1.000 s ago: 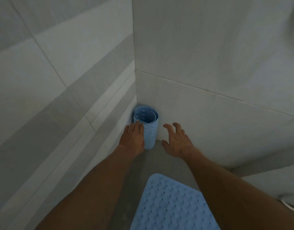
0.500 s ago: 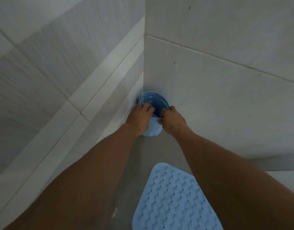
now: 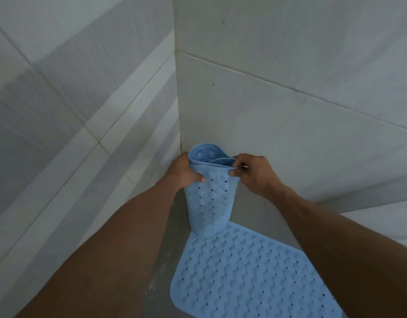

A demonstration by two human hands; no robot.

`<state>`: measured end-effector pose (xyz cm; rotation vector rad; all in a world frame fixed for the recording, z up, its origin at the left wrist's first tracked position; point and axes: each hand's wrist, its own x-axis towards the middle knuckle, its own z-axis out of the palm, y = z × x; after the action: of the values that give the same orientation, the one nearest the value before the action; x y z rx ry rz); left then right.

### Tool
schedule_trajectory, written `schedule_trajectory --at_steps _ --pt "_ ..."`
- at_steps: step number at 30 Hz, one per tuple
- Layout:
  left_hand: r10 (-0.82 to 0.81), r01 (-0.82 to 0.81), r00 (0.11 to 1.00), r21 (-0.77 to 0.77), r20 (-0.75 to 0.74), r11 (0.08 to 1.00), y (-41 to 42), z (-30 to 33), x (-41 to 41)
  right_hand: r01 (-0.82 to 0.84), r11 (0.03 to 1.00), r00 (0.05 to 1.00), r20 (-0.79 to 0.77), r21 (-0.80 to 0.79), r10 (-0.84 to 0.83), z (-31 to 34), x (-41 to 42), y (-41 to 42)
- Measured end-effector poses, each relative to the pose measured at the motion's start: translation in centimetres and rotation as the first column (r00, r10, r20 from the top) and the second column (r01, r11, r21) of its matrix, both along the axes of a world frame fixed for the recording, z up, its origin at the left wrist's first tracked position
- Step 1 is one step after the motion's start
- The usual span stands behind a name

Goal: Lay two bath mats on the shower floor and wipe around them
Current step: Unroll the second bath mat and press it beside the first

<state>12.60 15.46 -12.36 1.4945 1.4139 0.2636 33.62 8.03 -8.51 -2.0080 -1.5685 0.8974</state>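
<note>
Two pale grey tiled walls (image 3: 289,65) meet in a corner; the grey shower floor (image 3: 165,260) below lies in dim light

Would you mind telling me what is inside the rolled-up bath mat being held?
The rolled bath mat shows only its own inner coil and round suction cups on the inner face at its open top. Deeper inside is hidden by the roll itself.

This is a home bathroom, at the corner of a shower stall. Large pale grey wall tiles (image 3: 289,53) with thin grout lines meet in a vertical corner seam at 12 o'clock, a lighter tile band (image 3: 119,125) crosses the wall at 9 o'clock, and a blue perforated bath mat (image 3: 250,278) lies flat on the grey shower floor (image 3: 165,267) at 6 o'clock.
</note>
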Motion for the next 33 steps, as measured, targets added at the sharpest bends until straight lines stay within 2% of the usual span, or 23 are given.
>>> schedule_trajectory --at_steps 5,8,10,12,14,17,20,22,26,29,31,33 --pt "-0.176 0.19 0.963 0.047 -0.205 0.981 -5.6 2.1 2.4 0.041 0.995 0.998 0.055 -0.092 -0.036 3.6 2.9 -6.2" --pt "-0.222 0.234 0.957 0.045 -0.186 0.971 -10.3 4.6 4.3 0.072 0.992 0.995 0.076 -0.106 -0.064 5.3 4.3 -10.8" --pt "-0.266 0.285 0.943 0.075 -0.198 0.956 -13.7 6.5 5.4 0.15 0.984 0.989 0.013 -0.092 -0.15 6.6 5.5 -14.2" --pt "-0.319 0.351 0.925 0.141 -0.205 0.926 -16.8 8.5 6.0 0.158 0.98 0.987 -0.022 -0.122 -0.162 8.1 6.9 -18.0" --pt "-0.408 0.451 0.886 0.203 -0.22 0.869 -19.8 11.1 6.6 0.06 0.979 0.998 0.031 -0.194 -0.056 9.5 8.2 -21.7" --pt "-0.486 0.577 0.8 0.228 -0.352 0.784 -23.8 14.4 7.6 -0.077 0.943 0.979 0.156 -0.323 0.134 11.2 9.1 -27.0" --pt "-0.567 0.682 0.713 0.223 -0.412 0.696 -27.5 17.0 8.6 -0.198 0.886 0.952 0.132 -0.42 0.275 12.3 8.5 -31.8" --pt "-0.585 0.697 0.703 0.233 -0.405 0.678 -29.5 18.3 8.9 -0.209 0.884 0.956 0.104 -0.418 0.276 13.0 7.7 -34.9" --pt "-0.548 0.708 0.688 0.274 -0.475 0.651 -32.7 19.4 9.1 -0.073 0.926 0.993 0.059 -0.371 0.102 12.9 6.5 -40.2" --pt "-0.547 0.705 0.68 0.229 -0.488 0.672 -34.6 19.4 8.9 -0.067 0.887 0.998 -0.022 -0.456 0.064 12.5 5.4 -42.6" --pt "-0.543 0.698 0.686 0.226 -0.485 0.68 -35.5 19.2 8.5 -0.093 0.828 0.987 0.057 -0.554 0.149 11.9 4.8 -43.3" --pt "-0.511 0.679 0.703 0.251 -0.495 0.69 -36.0 19.0 7.5 -0.087 0.723 0.932 0.2 -0.685 0.302 11.6 4.0 -44.1"
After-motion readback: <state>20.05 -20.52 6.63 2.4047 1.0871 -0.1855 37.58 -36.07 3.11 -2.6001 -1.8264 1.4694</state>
